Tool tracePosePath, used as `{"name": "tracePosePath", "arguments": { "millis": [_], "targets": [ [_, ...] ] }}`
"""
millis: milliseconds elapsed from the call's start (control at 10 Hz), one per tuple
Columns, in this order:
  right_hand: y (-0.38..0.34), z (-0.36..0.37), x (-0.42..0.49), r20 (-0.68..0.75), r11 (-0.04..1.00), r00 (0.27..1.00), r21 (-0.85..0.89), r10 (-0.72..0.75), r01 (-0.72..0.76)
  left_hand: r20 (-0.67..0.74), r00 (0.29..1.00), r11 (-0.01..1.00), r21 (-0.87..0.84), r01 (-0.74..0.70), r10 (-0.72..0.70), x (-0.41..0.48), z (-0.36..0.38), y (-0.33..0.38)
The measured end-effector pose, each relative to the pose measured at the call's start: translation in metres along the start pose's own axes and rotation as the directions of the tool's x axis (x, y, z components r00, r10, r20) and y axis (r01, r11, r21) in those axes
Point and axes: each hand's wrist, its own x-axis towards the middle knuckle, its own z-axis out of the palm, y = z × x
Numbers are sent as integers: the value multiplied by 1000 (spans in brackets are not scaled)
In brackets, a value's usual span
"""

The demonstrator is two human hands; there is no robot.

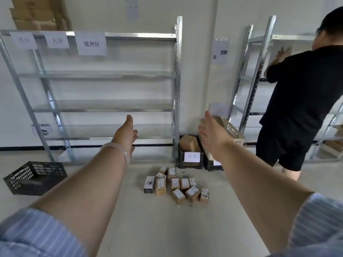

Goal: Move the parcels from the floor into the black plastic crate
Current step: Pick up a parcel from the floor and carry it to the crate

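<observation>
In the head view, paper signs on the metal rack (104, 76) at upper left are read as 缓冲区 (91, 43) and 天津 (57, 41); a third sign (24, 40) is too blurred to read. A label 北京 is shown on a second black crate (191, 157) at centre right, with a brown box inside. The parcels (176, 184) are clustered on the floor at lower centre, their labels too small to read. The black plastic crate (35, 178) is seen at lower left, well apart from them. The left hand (126, 135) and right hand (211, 138) are raised with fingers straight, and nothing is held. A beige basket (230, 134) is partly hidden behind the right hand. A person in black (304, 89) is cut off at the right edge.
</observation>
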Motion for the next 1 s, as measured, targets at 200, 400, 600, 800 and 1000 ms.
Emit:
{"name": "tracePosePath", "arguments": {
  "millis": [200, 400, 600, 800, 1000],
  "targets": [
    [21, -19, 118, 40, 996, 995, -13, 91, -91, 14, 998, 998, -22, 58, -57, 108, 21, -13],
    [33, -20, 244, 47, 990, 993, -88, 111, -107, -64, 995, 997, -13, 76, -77, 198, 33, -19],
    [64, 13, 352, 72, 984, 986, -103, 152, -145, -86, 984, 986, -63, 153, -158, 302, 22, -35],
    [93, 49, 463, 46, 984, 987, -105, 152, -147, -79, 976, 979, -38, 199, -201, 435, 1, -56],
    [124, 92, 591, -43, 981, 984, -80, 174, -177, -54, 970, 971, 19, 239, -238, 590, -21, -65]
  ]
}}
